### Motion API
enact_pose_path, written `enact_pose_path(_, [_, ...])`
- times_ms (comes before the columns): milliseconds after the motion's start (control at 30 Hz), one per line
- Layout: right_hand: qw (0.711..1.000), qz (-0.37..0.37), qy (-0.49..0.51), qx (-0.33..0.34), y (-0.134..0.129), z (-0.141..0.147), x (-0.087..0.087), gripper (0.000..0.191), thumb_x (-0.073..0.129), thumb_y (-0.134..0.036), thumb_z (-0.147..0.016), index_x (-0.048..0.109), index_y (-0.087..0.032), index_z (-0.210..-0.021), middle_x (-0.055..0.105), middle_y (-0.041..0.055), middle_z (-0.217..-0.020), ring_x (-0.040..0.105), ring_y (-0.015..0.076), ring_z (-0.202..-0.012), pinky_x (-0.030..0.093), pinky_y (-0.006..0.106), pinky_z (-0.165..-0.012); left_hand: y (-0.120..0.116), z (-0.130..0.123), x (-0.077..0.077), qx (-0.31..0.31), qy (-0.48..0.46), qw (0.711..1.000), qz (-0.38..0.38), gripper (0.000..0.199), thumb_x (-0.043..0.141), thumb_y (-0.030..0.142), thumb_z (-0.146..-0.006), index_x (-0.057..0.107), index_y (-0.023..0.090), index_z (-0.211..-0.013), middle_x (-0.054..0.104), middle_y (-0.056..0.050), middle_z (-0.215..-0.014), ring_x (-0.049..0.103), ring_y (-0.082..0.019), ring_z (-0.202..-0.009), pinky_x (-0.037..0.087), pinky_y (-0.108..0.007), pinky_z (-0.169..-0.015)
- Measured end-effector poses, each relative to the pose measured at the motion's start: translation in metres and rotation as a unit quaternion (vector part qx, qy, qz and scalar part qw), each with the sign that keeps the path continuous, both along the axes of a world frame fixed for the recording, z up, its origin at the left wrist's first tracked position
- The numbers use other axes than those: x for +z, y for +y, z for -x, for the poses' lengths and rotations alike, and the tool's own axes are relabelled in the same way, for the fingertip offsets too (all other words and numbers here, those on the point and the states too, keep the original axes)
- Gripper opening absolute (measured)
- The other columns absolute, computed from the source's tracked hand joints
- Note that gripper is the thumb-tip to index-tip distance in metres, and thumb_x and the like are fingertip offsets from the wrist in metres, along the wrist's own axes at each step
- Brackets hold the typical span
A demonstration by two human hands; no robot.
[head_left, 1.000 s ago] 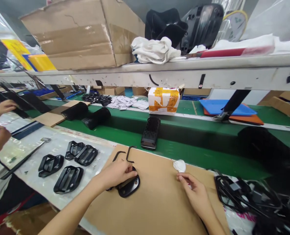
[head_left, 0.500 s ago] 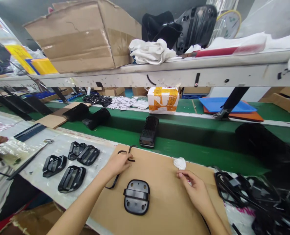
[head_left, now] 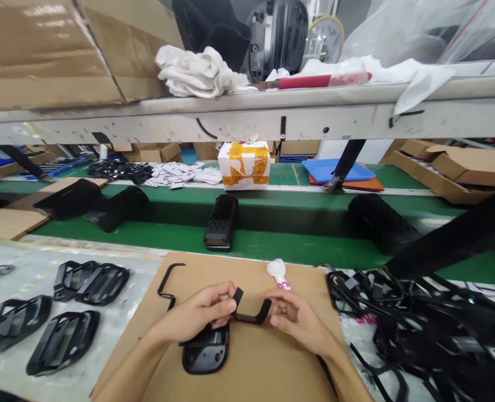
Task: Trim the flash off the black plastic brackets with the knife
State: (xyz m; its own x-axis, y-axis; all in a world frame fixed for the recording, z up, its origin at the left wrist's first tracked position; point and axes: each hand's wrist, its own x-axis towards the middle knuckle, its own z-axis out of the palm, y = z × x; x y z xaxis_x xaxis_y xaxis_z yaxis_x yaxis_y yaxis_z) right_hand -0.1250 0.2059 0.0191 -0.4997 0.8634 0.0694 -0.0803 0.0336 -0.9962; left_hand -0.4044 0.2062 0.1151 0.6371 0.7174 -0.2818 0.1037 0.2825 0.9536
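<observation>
My left hand [head_left: 203, 312] pinches one end of a black U-shaped bracket [head_left: 250, 319] between thumb and fingers. At the bracket's other end, my right hand [head_left: 299, 321] has its fingertips closed on the upturned arm. Below my left hand a black plate with rounded corners and holes [head_left: 205, 357] lies on the cardboard sheet [head_left: 255, 368], its upper part covered by the hand. A second thin black bracket [head_left: 161, 285] rests left of my left hand. Just beyond my right hand is a white plastic bundle with pink print [head_left: 276, 271].
Several black frames [head_left: 65, 341] lie on the left. A tangle of black parts [head_left: 431, 335] covers the right side. Ahead, a black perforated housing [head_left: 221, 222] stands on the green belt [head_left: 176, 234]. A shelf edge [head_left: 239, 120] crosses above.
My left hand has brought the bracket over the plate, and my right hand has moved from beside the white bundle to the bracket's other end. The view has turned right.
</observation>
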Motion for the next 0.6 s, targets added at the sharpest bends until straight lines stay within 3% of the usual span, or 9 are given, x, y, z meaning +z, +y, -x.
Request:
enact_pose_path(33, [0.999,0.039,0.008,0.019,0.0,-0.001,0.002,0.041,0.078,-0.049,-0.094,0.07,-0.015,-0.116,0.066,0.0053,-0.091,0.061,0.0122,-0.076,0.051,0.024,-0.073,0.001,-0.003,-0.008,0.008,-0.014,1.0,0.009,0.05,0.066,0.065,-0.097,0.043,0.02,-0.094,0.032,0.006,-0.076,0.032,-0.009,-0.063,0.027,-0.026,-0.061])
enact_pose_path(100, [0.996,0.087,0.012,0.026,0.0,-0.001,0.003,0.046,0.078,-0.057,-0.093,0.067,-0.013,-0.094,0.06,0.0019,-0.075,0.057,0.011,-0.067,0.047,0.022,-0.065,0.001,-0.006,-0.023,0.038,-0.007,0.999,0.002,0.049,0.065,0.064,-0.098,0.043,0.02,-0.094,0.032,0.006,-0.075,0.032,-0.008,-0.062,0.026,-0.026,-0.06])
enact_pose_path(200, [0.997,0.078,0.005,-0.007,0.0,0.003,0.004,0.05,0.079,-0.059,-0.091,0.069,-0.014,-0.111,0.06,0.0012,-0.081,0.056,0.0106,-0.071,0.047,0.022,-0.068,-0.004,-0.001,-0.039,0.092,-0.012,0.996,-0.005,0.048,0.066,0.062,-0.099,0.045,0.019,-0.095,0.031,0.006,-0.074,0.03,-0.008,-0.061,0.022,-0.025,-0.058])
enact_pose_path(267, [0.999,0.05,-0.001,-0.008,-0.001,0.007,0.005,0.052,0.081,-0.054,-0.091,0.07,-0.017,-0.126,0.06,0.0022,-0.093,0.057,0.0104,-0.078,0.048,0.021,-0.074,-0.01,0.003,-0.044,0.107,-0.057,0.992,0.038,0.049,0.072,0.061,-0.095,0.046,0.018,-0.094,0.03,0.006,-0.077,0.027,-0.006,-0.06,0.02,-0.025,-0.057])
enact_pose_path(400, [0.992,0.095,0.042,0.072,-0.005,0.011,0.008,0.039,0.085,-0.048,-0.089,0.074,-0.015,-0.105,0.065,0.0053,-0.099,0.063,0.0119,-0.085,0.051,0.023,-0.079,-0.017,0.003,-0.044,0.127,-0.106,0.982,0.096,0.052,0.077,0.061,-0.09,0.047,0.018,-0.089,0.029,0.006,-0.073,0.02,-0.006,-0.057,0.019,-0.024,-0.055])
enact_pose_path(500, [0.984,0.143,0.07,0.078,-0.004,0.008,0.008,0.044,0.088,-0.052,-0.084,0.069,-0.014,-0.095,0.068,0.0043,-0.086,0.068,0.0135,-0.074,0.054,0.024,-0.073,-0.02,0.002,-0.036,0.15,0.013,0.989,0.002,0.053,0.058,0.071,-0.098,0.054,0.019,-0.089,0.042,0.002,-0.069,0.035,-0.012,-0.06,0.033,-0.026,-0.061])
enact_pose_path(533, [0.987,0.138,0.069,0.052,-0.002,0.007,0.007,0.046,0.088,-0.054,-0.083,0.068,-0.014,-0.094,0.068,0.004,-0.082,0.068,0.014,-0.07,0.054,0.025,-0.07,-0.021,0.005,-0.033,0.163,0.09,0.981,-0.061,0.053,0.052,0.071,-0.1,0.059,0.02,-0.092,0.051,-0.002,-0.074,0.046,-0.016,-0.068,0.04,-0.029,-0.068])
enact_pose_path(600, [0.992,0.107,0.065,-0.027,0.003,0.004,0.004,0.049,0.085,-0.059,-0.085,0.068,-0.014,-0.095,0.066,0.003,-0.075,0.067,0.0145,-0.065,0.054,0.026,-0.068,-0.026,0.013,-0.029,0.176,0.241,0.938,-0.178,0.046,0.054,0.068,-0.1,0.068,0.024,-0.107,0.067,-0.011,-0.103,0.061,-0.026,-0.097,0.047,-0.036,-0.091])
